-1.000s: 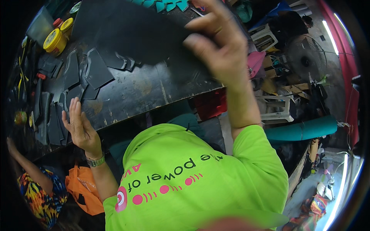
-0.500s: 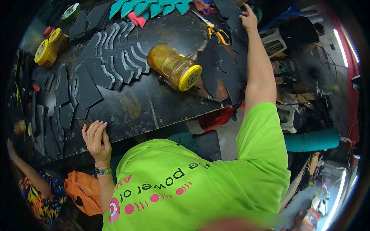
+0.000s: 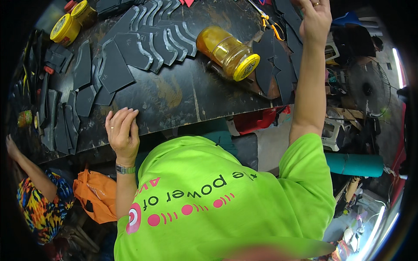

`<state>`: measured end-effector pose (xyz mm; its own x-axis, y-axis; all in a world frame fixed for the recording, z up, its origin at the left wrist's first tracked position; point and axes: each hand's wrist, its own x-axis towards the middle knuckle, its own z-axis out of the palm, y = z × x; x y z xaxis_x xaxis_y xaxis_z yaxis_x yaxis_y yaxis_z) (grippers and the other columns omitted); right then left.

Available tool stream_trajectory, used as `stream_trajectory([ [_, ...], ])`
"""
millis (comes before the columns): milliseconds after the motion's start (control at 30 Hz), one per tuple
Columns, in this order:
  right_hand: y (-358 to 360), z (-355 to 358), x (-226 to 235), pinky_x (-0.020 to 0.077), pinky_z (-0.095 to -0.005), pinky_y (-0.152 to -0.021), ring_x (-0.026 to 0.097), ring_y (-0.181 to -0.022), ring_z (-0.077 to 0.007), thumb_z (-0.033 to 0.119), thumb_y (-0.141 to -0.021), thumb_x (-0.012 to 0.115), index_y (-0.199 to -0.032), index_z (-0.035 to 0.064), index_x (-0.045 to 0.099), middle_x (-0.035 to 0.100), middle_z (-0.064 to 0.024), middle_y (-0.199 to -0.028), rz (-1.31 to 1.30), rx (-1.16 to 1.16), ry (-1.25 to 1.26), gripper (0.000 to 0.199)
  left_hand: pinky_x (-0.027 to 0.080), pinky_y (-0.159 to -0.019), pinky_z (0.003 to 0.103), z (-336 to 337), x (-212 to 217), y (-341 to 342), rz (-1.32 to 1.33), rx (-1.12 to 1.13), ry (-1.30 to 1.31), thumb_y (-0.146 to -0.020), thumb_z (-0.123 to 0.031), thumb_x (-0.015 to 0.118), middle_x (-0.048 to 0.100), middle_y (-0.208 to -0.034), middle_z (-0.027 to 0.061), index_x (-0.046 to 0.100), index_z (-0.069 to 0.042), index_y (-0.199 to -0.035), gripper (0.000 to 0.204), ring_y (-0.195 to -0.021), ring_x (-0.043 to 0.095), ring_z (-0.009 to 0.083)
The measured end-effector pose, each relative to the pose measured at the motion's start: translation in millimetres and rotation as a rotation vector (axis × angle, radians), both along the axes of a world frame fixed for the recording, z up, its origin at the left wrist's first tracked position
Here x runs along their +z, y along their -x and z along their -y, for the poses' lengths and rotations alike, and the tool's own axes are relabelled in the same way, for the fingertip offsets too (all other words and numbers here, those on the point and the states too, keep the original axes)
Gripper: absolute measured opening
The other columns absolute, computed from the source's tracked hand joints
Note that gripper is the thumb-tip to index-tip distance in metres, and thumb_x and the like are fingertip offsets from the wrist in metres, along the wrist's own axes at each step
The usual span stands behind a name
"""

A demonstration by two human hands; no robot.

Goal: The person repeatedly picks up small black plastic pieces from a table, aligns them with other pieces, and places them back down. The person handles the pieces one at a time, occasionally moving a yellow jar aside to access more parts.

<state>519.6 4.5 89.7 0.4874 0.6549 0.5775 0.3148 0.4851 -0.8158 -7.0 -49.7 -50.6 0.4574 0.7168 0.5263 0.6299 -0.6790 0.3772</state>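
Note:
My left hand (image 3: 124,132) rests at the near edge of the black table (image 3: 152,111), fingers loosely bent and holding nothing, a metal watch on its wrist. My right arm reaches far to the table's right side. There my right hand (image 3: 316,21) is beside dark flat pieces (image 3: 289,19), thumb apart from the fingers; its fingertips run out of the picture at the top. Between the hands a yellow-lidded jar of amber stuff (image 3: 224,50) lies on its side. Left of it, black cut pieces with pale curved edges (image 3: 150,48) overlap in rows.
Orange-handled scissors (image 3: 272,27) lie near the right hand. Yellow-lidded tubs (image 3: 65,29) stand at the far left. Another person's arm (image 3: 32,174) is at the left edge, near an orange bag (image 3: 96,195). A fan (image 3: 368,89) and green roll (image 3: 355,164) are at right.
The view has shifted, so the table and its things sit higher and further right. My right hand has moved up to the picture's top edge. The left hand stays at the table edge.

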Motion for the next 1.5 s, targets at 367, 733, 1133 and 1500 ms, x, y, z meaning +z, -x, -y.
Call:
stream_trajectory([
  [367,299,85,-100,0.0549,-0.0374,-0.076,0.071,-0.081,-0.0272,-0.004,-0.084,0.074,-0.142,0.0070,0.061,0.073,-0.0142,-0.098,0.615,0.474,0.208,0.061,0.045,-0.110,0.050,1,5,9,0.201,-0.071,0.156,-0.091,-0.003,0.074,0.075,-0.105,0.0089,0.077,-0.007,-0.105,0.015,-0.106,0.072,0.0271],
  [733,334,51,-127,0.0560,-0.0406,-0.066,0.072,-0.075,-0.0319,0.008,-0.088,0.076,-0.152,0.0137,0.050,0.071,-0.0146,-0.098,0.600,0.216,0.471,0.069,0.055,-0.084,0.034,-8,20,30,0.352,0.028,0.186,-0.092,0.000,0.072,0.075,-0.100,0.0116,0.076,-0.002,-0.105,0.014,-0.092,0.072,0.0272],
  [1133,368,1,-121,0.0599,-0.0476,-0.064,0.074,-0.080,-0.0405,0.027,-0.092,0.076,-0.156,0.0160,0.041,0.067,-0.0213,-0.113,0.920,0.089,0.566,0.074,0.054,-0.085,0.037,-25,13,31,0.290,0.099,0.149,-0.090,-0.003,0.074,0.074,-0.100,0.0104,0.076,-0.004,-0.103,0.013,-0.093,0.070,0.0289],
  [1500,372,-16,-127,0.0543,-0.0378,-0.075,0.068,-0.074,-0.0239,0.001,-0.085,0.071,-0.160,0.0135,0.034,0.065,-0.0082,-0.080,0.351,0.180,0.570,0.084,0.051,-0.085,0.039,-24,4,27,0.210,0.105,0.055,-0.088,-0.010,0.075,0.072,-0.101,0.0056,0.074,-0.009,-0.100,0.012,-0.096,0.066,0.0278],
])
